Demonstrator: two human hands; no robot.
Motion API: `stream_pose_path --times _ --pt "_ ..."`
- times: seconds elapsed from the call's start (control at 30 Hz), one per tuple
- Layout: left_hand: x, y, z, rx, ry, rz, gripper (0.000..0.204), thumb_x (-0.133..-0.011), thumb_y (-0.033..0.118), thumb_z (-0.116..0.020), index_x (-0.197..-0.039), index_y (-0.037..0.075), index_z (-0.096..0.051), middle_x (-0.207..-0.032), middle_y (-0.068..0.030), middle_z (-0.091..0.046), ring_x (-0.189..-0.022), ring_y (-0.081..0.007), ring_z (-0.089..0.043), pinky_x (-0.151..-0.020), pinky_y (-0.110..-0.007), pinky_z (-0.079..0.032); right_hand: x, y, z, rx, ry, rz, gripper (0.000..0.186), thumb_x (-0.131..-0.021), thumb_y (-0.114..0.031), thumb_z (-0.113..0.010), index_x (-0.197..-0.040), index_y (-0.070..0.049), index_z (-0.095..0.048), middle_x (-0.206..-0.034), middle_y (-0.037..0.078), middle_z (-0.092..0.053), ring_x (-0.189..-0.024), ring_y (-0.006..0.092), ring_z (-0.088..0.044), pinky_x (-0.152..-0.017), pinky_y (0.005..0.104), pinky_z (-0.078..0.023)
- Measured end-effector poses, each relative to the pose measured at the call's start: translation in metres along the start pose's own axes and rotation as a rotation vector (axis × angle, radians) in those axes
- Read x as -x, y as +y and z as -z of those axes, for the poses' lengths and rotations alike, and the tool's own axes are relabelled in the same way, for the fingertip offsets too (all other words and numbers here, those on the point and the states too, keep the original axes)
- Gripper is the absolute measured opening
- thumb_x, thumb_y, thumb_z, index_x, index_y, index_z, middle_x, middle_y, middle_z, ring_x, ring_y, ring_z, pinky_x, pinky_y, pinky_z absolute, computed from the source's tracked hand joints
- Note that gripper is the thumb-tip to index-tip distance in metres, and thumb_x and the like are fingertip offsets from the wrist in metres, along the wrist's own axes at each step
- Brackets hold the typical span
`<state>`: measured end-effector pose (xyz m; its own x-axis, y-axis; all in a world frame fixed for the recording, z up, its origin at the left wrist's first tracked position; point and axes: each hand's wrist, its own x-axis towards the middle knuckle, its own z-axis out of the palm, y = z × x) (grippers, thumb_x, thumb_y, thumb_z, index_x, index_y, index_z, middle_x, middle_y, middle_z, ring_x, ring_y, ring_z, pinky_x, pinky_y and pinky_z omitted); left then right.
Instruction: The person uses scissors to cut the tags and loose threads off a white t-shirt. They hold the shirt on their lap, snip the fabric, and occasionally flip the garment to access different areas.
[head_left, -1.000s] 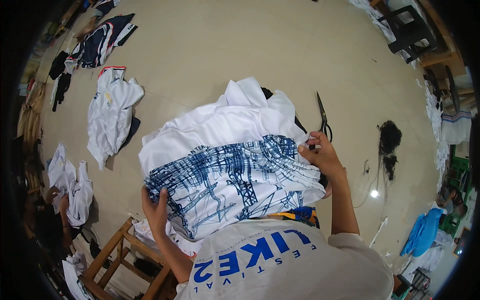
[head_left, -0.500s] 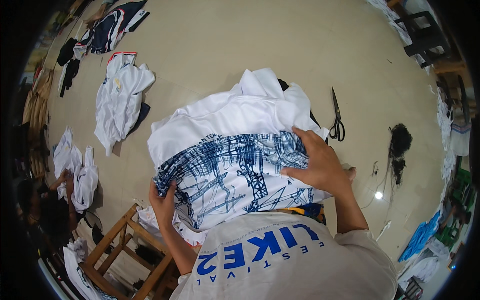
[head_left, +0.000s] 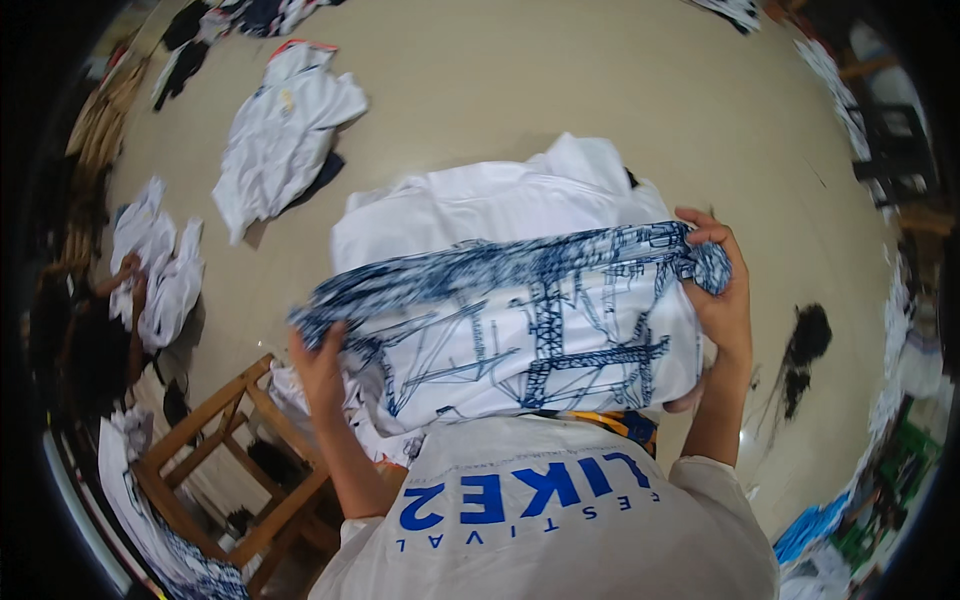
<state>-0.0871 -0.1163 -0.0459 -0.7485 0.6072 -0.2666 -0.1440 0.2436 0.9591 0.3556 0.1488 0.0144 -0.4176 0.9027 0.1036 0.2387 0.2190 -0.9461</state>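
Observation:
A white garment (head_left: 500, 345) printed with dark blue line drawings of cranes spreads across my lap. Along its upper part runs a gathered, blue-patterned fold, blurred by motion. My left hand (head_left: 318, 365) pinches the left end of this fold, thumb on top. At the other end, my right hand (head_left: 728, 300) grips the bunched cloth between thumb and fingers. Just beyond the fold lies plain white cloth (head_left: 460, 195), heaped; I cannot tell whether it belongs to the same garment.
A wooden stool frame (head_left: 205, 445) stands close at my left. Farther left a person (head_left: 100, 325) handles white cloth. A white shirt (head_left: 280, 140) lies on the tiled floor (head_left: 480, 90). To the right are a tangle of black threads (head_left: 808, 335) and a black plastic stool (head_left: 890, 150).
My hands have moved farther apart, and the fold between them is straighter and tauter. The right hand has risen and gone right. Scissors seen earlier beyond it no longer show. The whole view has shifted.

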Motion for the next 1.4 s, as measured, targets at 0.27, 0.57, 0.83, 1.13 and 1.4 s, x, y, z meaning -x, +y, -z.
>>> stream_pose_path --times 0.27,0.57,0.83,1.13,1.4 --pt "-0.012 -0.012 -0.027 -0.101 0.053 -0.249 0.033 -0.096 -0.003 -0.069 -0.126 0.000 -0.055 -0.110 -0.0043 -0.065 -0.100 -0.0093 -0.061 -0.089 -0.024 -0.049 -0.006 0.017 0.013 0.685 0.181 -0.243 0.060 -0.088 0.012 -0.056 -0.146 -0.007 -0.051 -0.139 0.015 -0.063 -0.123 0.0291 -0.064 -0.105 0.0405 -0.050" --pt "0.003 -0.005 -0.033 -0.303 0.207 -0.330 0.028 -0.092 -0.007 -0.065 -0.118 0.000 -0.058 -0.107 -0.0054 -0.065 -0.095 -0.0116 -0.064 -0.081 -0.026 -0.054 -0.074 -0.093 -0.130 0.410 -0.478 0.261 0.028 -0.092 -0.004 -0.069 -0.120 -0.002 -0.067 -0.123 0.016 -0.068 -0.115 0.0346 -0.066 -0.102 0.0398 -0.052" --pt "0.011 -0.007 -0.023 -0.356 0.252 -0.351 0.023 -0.092 -0.006 -0.071 -0.110 0.003 -0.059 -0.101 -0.0030 -0.062 -0.089 -0.0109 -0.061 -0.083 -0.026 -0.050 -0.092 -0.035 -0.271 0.119 -0.760 0.470 0.020 -0.094 -0.013 -0.068 -0.111 -0.003 -0.070 -0.111 0.013 -0.069 -0.109 0.0352 -0.065 -0.095 0.0441 -0.052" --pt "0.020 -0.009 -0.015 -0.267 0.136 -0.384 0.042 -0.093 -0.014 -0.057 -0.133 0.001 -0.058 -0.120 -0.0042 -0.059 -0.100 -0.0090 -0.056 -0.089 -0.024 -0.048 -0.043 -0.037 -0.283 0.313 -0.752 0.668 0.017 -0.090 -0.022 -0.075 -0.096 -0.008 -0.069 -0.096 0.013 -0.066 -0.097 0.0323 -0.065 -0.083 0.0461 -0.051" --pt "-0.002 0.004 0.010 -0.081 0.184 -0.263 0.016 -0.110 0.009 -0.056 -0.123 0.004 -0.065 -0.107 0.0011 -0.063 -0.089 -0.0042 -0.051 -0.079 -0.020 -0.041 -0.048 -0.045 -0.144 0.571 -0.871 0.234 0.019 -0.087 -0.023 -0.078 -0.090 -0.006 -0.072 -0.081 0.017 -0.071 -0.078 0.0387 -0.071 -0.072 0.0507 -0.054"
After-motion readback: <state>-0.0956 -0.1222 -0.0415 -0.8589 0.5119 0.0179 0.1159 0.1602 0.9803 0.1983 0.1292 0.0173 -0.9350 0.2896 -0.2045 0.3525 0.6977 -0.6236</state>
